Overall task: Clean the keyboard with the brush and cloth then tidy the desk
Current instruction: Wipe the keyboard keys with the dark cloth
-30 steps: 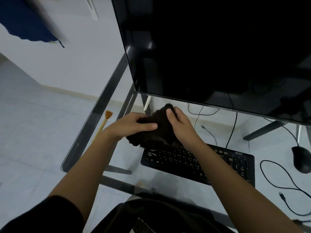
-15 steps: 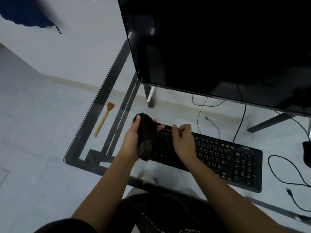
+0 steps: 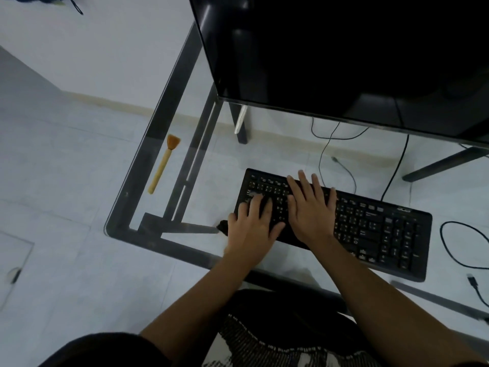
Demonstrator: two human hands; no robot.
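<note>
left hand [image 3: 251, 229] and right hand [image 3: 312, 210] press cloth [image 3: 223, 225] onto keyboard [image 3: 383, 229].

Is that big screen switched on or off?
Off, it seems: the monitor is black all over, showing only faint reflections.

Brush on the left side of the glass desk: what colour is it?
The brush has a pale tan handle and orange bristles; the head view shows it best.

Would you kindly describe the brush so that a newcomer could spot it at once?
Start at the black monitor, then look left along the glass desk. Near its left edge, left of the keyboard, lies the brush. It alone is tan, a slim stick with orange bristles at its far end.
</note>
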